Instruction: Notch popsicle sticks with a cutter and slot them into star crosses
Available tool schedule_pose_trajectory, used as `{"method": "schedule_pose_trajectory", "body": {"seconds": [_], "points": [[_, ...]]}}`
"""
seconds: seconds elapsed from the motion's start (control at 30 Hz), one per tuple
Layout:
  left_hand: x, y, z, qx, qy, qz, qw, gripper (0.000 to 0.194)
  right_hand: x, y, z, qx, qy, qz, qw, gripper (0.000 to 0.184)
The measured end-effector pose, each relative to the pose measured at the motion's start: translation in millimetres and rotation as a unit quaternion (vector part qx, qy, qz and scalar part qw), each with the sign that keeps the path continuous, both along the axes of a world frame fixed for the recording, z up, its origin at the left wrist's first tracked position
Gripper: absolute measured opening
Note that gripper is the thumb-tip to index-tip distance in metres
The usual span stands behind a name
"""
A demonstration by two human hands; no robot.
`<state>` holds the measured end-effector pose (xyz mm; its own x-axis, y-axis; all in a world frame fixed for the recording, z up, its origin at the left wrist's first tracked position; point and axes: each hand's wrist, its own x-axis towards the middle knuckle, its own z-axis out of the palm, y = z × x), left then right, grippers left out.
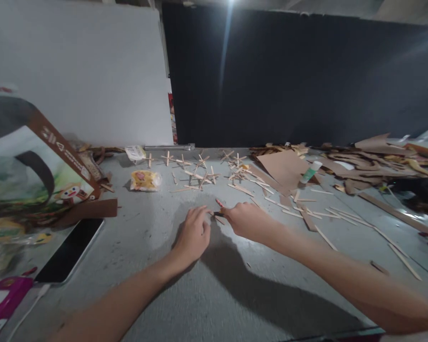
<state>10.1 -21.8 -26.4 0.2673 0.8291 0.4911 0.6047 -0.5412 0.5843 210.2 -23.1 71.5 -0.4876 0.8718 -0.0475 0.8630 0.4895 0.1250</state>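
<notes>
My left hand (pixel 196 230) rests on the grey tabletop with its fingers curled. Its fingertips press on a thin wooden stick (pixel 219 220), mostly hidden by the hands. Close on the right, my right hand (pixel 244 219) is closed around a small knife-like tool (pixel 218 213) with a dark tip; most of it is hidden in the fist. The tip points at my left fingertips and meets the stick there. A red-and-white patterned piece (pixel 219 203) shows just above the right fingers; I cannot tell whether it belongs to the tool. Beyond both hands lie crossed-stick pieces (pixel 199 176).
Loose wooden strips (pixel 328 214) and cardboard (pixel 283 168) spread to the right, with a glue stick (pixel 311 172). A yellow packet (pixel 145 181) lies back left. Further left are a phone (pixel 71 251), a printed bag (pixel 32 156) and a purple object (pixel 7 301). Panels stand behind.
</notes>
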Motion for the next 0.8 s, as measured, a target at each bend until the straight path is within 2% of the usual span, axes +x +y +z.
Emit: {"method": "schedule_pose_trajectory", "body": {"seconds": [0.1,0.2,0.27,0.33,0.43,0.57,0.8], "points": [[-2,15,1.6,-0.042,-0.125,0.108,0.985,0.038,9,-1,-13.8,0.021,0.125,-0.024,0.992,0.046],[2,26,4.1,-0.11,-0.218,0.144,0.959,0.039,18,-7,-29.1,0.06,0.266,-0.025,0.962,0.044],[10,28,7.2,-0.153,-0.266,0.091,0.947,0.038,23,-13,-37.5,0.082,0.332,-0.027,0.939,0.044],[20,28,11.4,-0.205,-0.304,-0.001,0.93,0.042,25,-18,-44.4,0.089,0.376,-0.026,0.922,0.045],[35,27,17.4,-0.255,-0.339,-0.079,0.902,0.049,27,-20,-52.7,0.087,0.397,-0.028,0.913,0.046],[44,31,18.5,-0.254,-0.364,-0.114,0.889,0.051,29,-18,-60.3,0.082,0.379,-0.033,0.921,0.047],[38,36,8.0,-0.271,-0.325,-0.137,0.895,0.055,22,-26,-59.1,0.06,0.329,-0.029,0.942,0.051]]}}
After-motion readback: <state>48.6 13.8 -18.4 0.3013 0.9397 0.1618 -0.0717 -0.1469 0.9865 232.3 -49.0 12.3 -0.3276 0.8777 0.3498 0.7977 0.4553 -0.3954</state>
